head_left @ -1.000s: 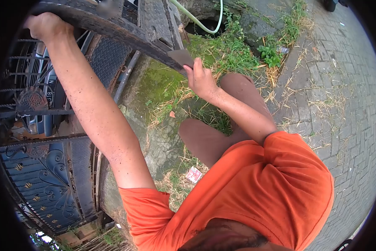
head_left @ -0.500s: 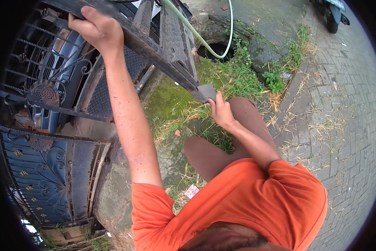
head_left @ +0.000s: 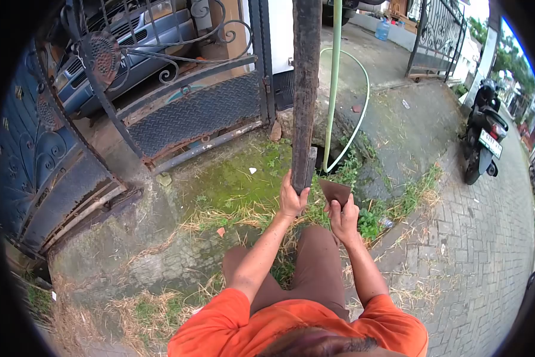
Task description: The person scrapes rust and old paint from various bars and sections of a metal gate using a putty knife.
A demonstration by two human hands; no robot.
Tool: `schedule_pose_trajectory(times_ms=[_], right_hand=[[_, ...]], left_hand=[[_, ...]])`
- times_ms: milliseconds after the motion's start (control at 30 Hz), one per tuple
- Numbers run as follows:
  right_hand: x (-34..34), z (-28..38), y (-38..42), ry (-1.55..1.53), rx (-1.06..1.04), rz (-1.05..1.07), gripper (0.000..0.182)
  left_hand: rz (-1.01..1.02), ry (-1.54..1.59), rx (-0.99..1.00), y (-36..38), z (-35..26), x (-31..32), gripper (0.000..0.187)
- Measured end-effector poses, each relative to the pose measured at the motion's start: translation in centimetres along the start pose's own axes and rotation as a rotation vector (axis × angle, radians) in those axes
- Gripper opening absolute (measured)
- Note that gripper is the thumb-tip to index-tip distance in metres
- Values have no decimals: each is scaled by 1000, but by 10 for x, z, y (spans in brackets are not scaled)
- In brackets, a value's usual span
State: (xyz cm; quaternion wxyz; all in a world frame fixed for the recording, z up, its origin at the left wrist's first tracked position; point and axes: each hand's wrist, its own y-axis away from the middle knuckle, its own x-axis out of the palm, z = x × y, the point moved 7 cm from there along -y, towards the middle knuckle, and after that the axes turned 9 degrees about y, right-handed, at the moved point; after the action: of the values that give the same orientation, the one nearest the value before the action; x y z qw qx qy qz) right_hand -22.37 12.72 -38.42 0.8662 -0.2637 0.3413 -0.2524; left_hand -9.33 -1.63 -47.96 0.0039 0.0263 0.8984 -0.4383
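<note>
My left hand (head_left: 292,199) is wrapped around the lower end of a weathered, dark ladder (head_left: 305,77), seen edge-on. Its long rail runs from the top of the view down to my knees. Just right of that end, my right hand (head_left: 344,219) pinches a small square sheet that looks like sandpaper (head_left: 335,191), thumb on its brown face. A narrow gap shows between the sheet and the rail. My knees are bent below both hands.
A pale green hose (head_left: 334,89) loops behind the ladder into a hole. Iron gates (head_left: 196,116) stand at left, with a car (head_left: 133,56) behind. A motorcycle (head_left: 484,134) is parked on the paving at right. Moss and grass (head_left: 237,184) cover the ground ahead.
My left hand has moved from high on the rail down to its lower end. The ladder now stands more upright in view. The sheet has come away from the rail's end. My view has tilted up.
</note>
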Motion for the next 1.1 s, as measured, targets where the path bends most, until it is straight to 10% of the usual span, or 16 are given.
schedule_pose_trajectory(times_ms=[233,400,567,667,767,967,1100], right_hand=[[-20,100,-62,1045,-1072,127,67],[-23,123,-103,1401,-1360,33,80],[-53,179,-160,1380,-1212,-267,76],[-36,164,-145,1566,-1642,-43,82],[-80,221,-201,1420,-1239,-262,67],[-45,139,-135,1458,-1503,290,58],[-85,189,-193,1380,-1117,-236,57]], left_hand=[[-222,-101,34,-4,-23,-2,67],[-232,-186,67,-3,-27,-5,70],[-185,-127,-7,-3,-23,-2,72],[-186,-111,10,-3,-25,-2,73],[-194,-110,30,-5,-24,-4,72],[-60,-87,-127,-2,-25,-8,71],[1,-65,-138,-2,-16,-5,71]])
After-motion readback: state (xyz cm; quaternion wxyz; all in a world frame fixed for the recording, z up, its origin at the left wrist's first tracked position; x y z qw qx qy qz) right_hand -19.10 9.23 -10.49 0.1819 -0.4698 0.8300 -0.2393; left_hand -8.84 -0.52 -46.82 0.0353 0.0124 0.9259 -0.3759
